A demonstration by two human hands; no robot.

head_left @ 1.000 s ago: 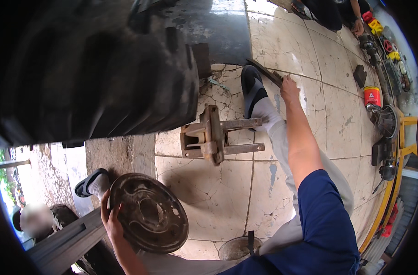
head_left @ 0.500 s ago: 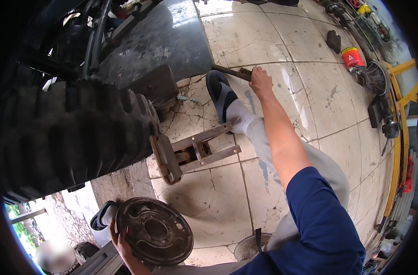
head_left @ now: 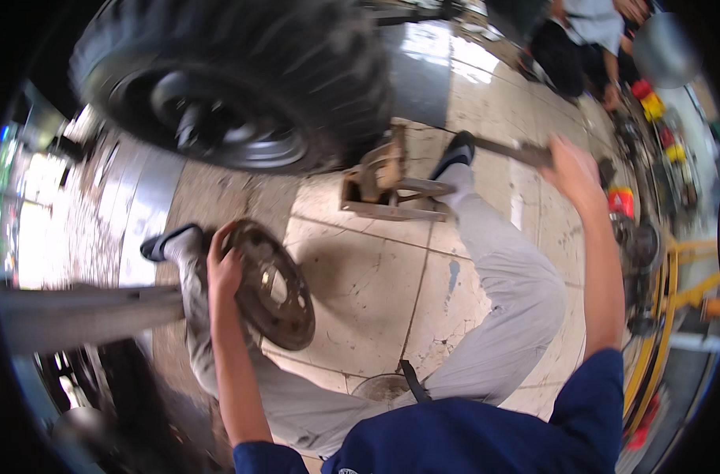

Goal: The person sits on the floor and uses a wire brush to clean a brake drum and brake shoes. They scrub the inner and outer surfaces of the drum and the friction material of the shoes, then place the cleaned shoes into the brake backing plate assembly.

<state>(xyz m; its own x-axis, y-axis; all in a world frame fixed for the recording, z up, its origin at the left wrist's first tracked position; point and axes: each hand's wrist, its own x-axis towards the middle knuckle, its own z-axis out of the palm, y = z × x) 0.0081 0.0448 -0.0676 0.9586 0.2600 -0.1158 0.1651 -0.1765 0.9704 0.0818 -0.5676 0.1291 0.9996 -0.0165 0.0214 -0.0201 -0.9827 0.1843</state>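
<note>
My left hand (head_left: 225, 268) grips the rim of a round, rusty brake backing plate (head_left: 253, 257) with a hole in its centre. It is held tilted beside my left shin, above the floor. Out to the right, my right hand (head_left: 575, 172) is closed round a long, narrow brush (head_left: 506, 150), slightly blurred, whose handle end reaches toward my right foot. Between my feet stands a rusty metal bracket (head_left: 387, 212) with two parallel arms, apart from both hands.
A large tractor tyre (head_left: 320, 79) stands ahead. A grey metal beam (head_left: 91, 316) runs in from the left. At right are a red can (head_left: 620, 201), metal parts and a yellow frame (head_left: 672, 304). Another person (head_left: 593, 35) crouches at the far right. A round object (head_left: 382, 387) lies between my legs.
The view has swung, bringing the wheel's rim and another person into sight. My right hand appears farther right with the brush. The plate now shows more edge-on, still in my left hand.
</note>
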